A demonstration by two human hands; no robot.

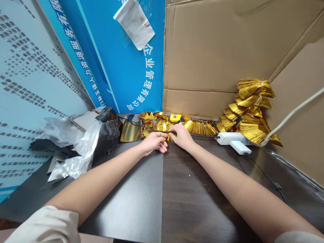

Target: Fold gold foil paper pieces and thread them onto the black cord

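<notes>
Both my arms reach far across a dark table (177,189). My left hand (154,142) and my right hand (181,135) meet at a small folded piece of gold foil paper (169,135), fingers pinched closed on it from either side. Loose gold foil pieces (154,120) lie just behind the hands. A fanned row of folded gold foil (199,127) lies right of my right hand. A flat gold sheet (131,131) lies left of my left hand.
Bundles of folded gold foil (249,108) are stacked at the right against cardboard walls (215,54). A white power strip (234,138) with a cable lies beside them. Crumpled clear and black plastic bags (83,141) sit left. A small yellow object (175,117) lies at the back. Blue printed board (121,60) behind.
</notes>
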